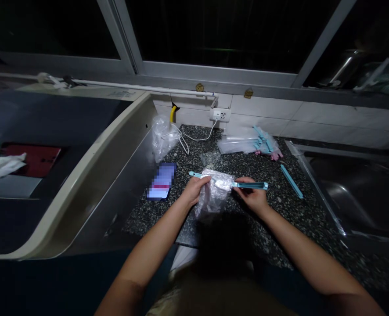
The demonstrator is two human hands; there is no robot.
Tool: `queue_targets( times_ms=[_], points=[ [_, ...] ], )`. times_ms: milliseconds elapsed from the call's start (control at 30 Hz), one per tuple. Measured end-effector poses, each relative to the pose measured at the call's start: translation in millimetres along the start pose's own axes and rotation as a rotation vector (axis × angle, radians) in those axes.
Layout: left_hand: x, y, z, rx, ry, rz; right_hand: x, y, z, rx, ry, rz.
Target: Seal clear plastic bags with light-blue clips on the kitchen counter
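Observation:
A clear, crinkled plastic bag (214, 193) is between my hands above the speckled counter. Across its upper part runs a long light-blue bag clip (252, 185), its ends sticking out on both sides. My left hand (194, 189) is closed on the bag's left edge, thumb on top, close to the clip's left end. At the other side my right hand (252, 197) grips the clip from below, fingers just right of the bag. Another light-blue clip (291, 181) lies on the counter farther right. Whether the bag has contents cannot be made out.
Left of the bag lies a phone (162, 181), beside a metal-sided appliance (115, 175). Clear packaging (237, 144) with blue and pink pieces sits near the tiled wall. A white cable (197, 139) runs to the outlet (223, 115). A sink (346, 193) is at right.

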State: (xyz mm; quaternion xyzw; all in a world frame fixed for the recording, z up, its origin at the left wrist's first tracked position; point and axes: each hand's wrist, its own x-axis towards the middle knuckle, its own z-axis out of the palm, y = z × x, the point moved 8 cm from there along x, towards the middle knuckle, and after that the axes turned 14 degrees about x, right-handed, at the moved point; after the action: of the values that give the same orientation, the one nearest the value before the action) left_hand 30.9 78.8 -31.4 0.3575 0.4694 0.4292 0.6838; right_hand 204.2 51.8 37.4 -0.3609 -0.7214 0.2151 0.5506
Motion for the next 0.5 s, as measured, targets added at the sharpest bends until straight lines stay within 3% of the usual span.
queue_targets(
  times_ms=[300, 500],
  points=[
    [-3.4, 1.2, 4.3, 0.014, -0.009, 0.013, 2.1, -21.7, -4.7, -0.055, 0.018, -0.169],
    [-2.7, 5.2, 2.5, 0.093, 0.029, 0.122, 2.8, -16.3, -0.4, -0.104, -0.026, -0.07]
  ],
)
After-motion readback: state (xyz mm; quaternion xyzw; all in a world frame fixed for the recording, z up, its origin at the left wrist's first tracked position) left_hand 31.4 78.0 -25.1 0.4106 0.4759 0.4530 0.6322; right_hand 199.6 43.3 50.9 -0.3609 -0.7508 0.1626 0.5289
